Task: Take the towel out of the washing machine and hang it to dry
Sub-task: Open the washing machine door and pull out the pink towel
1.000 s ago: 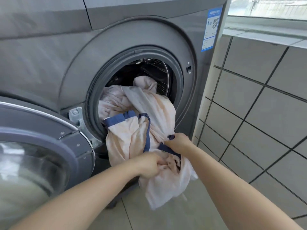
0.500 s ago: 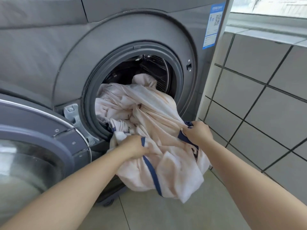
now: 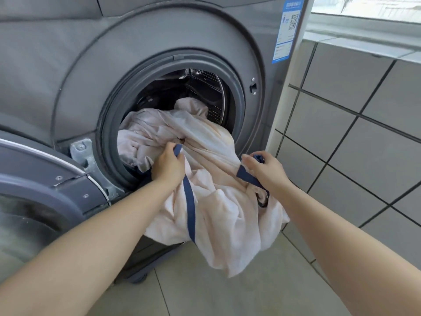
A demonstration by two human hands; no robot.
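Setting: tiled laundry corner, pale floor tiles (image 3: 227, 293) underfoot, grey tiled wall (image 3: 355, 124) to the right with a bright window ledge (image 3: 364, 30) above.
Machine: grey front-loading washing machine (image 3: 68, 65), round opening facing the viewer, blue label (image 3: 286, 30) at upper right of its front.
Door: glass door (image 3: 34, 201) swung wide to the left, hinged beside the opening.
Towel: pale pink towel (image 3: 227, 201) with navy edging, half out; one bunched part inside the drum (image 3: 200, 92), the rest spilling over the rubber rim (image 3: 109, 133) and hanging toward the floor without touching it.
Left hand: left hand (image 3: 168, 165) at the mouth of the opening, fingers curled round a fold of cloth and its navy strip.
Right hand: right hand (image 3: 264, 169) just right of the opening, pinching the navy border, thumb over the strip.
Step in hand: drawing the remaining cloth clear of the drum.
Doing it well: pull up and outward with both hands together, lifting over the rim rather than dragging across it; gather the hanging end higher to keep it off the floor.
Risk: likely snag where cloth bunches at the lower left of the rim near the hinge (image 3: 84, 153); damp cloth probably heavy, so firm holds needed.
Hidden: depth of cloth left inside not visible.
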